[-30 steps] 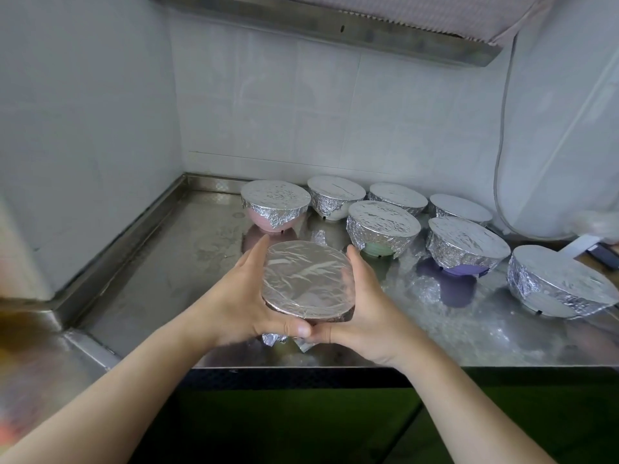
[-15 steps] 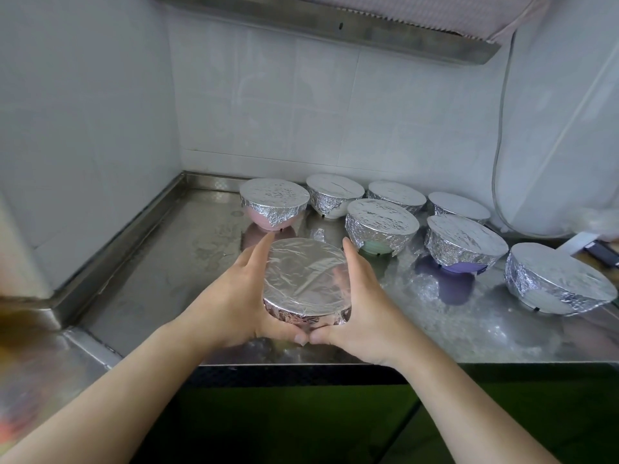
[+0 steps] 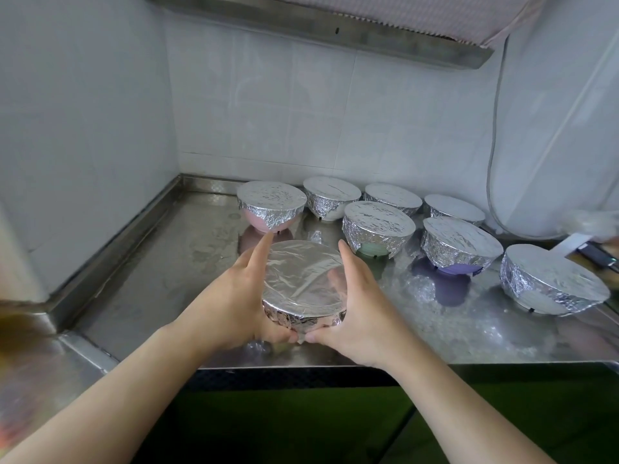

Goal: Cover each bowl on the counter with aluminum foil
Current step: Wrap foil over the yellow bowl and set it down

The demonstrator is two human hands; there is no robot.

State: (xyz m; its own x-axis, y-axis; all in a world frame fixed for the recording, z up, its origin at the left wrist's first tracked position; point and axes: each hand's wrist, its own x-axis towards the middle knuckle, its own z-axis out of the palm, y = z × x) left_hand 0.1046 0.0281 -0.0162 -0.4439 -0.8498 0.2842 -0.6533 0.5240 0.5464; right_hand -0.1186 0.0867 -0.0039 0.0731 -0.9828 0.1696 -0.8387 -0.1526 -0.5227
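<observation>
Head-camera view showed the left hand (image 3: 231,296) and the right hand (image 3: 358,309) cupping a foil-covered bowl (image 3: 303,281) between them, fingers curved round its sides, thumbs nearly meeting under its near edge. It sat near the front edge of the steel table (image 3: 150,262). Behind it stood seven more foil-wrapped bowls, among them a pink one (image 3: 271,205), a green one (image 3: 376,226) and a purple one (image 3: 460,246). White tiles (image 3: 301,112) backed them.
</observation>
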